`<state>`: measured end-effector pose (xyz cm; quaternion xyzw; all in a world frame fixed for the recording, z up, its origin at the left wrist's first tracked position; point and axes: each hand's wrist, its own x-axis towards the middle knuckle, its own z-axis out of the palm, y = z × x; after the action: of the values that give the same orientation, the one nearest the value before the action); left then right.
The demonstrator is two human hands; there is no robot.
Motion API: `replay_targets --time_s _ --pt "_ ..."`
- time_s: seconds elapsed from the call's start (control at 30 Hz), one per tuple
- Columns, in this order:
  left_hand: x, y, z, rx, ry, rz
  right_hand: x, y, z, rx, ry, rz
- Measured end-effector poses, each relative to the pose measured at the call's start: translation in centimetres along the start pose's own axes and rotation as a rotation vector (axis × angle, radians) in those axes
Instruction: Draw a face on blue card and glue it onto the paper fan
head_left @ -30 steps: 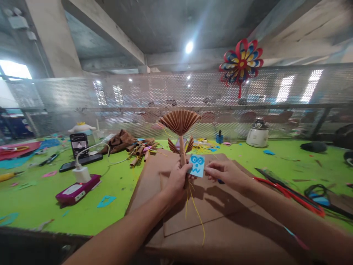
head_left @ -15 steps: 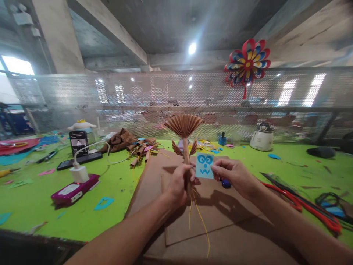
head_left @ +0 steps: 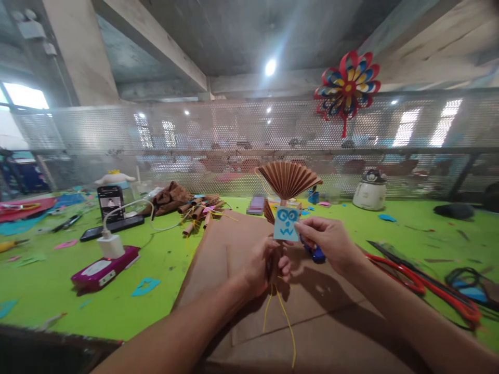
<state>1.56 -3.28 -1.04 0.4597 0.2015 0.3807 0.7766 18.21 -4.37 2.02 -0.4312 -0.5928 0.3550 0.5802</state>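
My left hand [head_left: 267, 262] is wrapped round the lower stem of a brown paper figure, whose pleated fan [head_left: 290, 179] spreads at the top. Yellow strings [head_left: 286, 314] hang below that hand. Between thumb and finger, my right hand [head_left: 327, 241] pinches the right edge of a light blue paper square [head_left: 286, 232] with eyes, a nose and a wavy mouth in darker blue. The square is in front of the stem and hides much of it; whether it touches the stem I cannot tell. A dark blue object [head_left: 317, 254] shows just under my right fingers.
Brown cardboard [head_left: 218, 291] lies under my hands on the green table [head_left: 159, 311]. Red-handled scissors [head_left: 413, 275] are to the right. At left stand a phone [head_left: 110, 202] and a purple power strip [head_left: 105, 269]. Rolled brown paper tubes [head_left: 200, 210] lie behind, a white container [head_left: 369, 192] back right.
The paper figure has moved right and tilted, its fan now further right. The blue square has shifted slightly up and left, from beside the stem to in front of it.
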Motion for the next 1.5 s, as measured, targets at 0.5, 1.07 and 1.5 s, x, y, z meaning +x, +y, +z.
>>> replay_targets --time_s 0.5,1.07,1.5 --pt "0.1 -0.4 0.5 0.107 0.054 -0.060 -0.5 0.4 1.2 0.020 0.099 0.009" --pt "0.4 -0.7 0.3 0.156 0.097 -0.042 -0.6 0.3 1.5 -0.075 0.160 -0.002" --pt "0.1 -0.6 0.6 0.167 0.101 -0.040 -0.7 0.1 1.5 -0.141 0.208 -0.015"
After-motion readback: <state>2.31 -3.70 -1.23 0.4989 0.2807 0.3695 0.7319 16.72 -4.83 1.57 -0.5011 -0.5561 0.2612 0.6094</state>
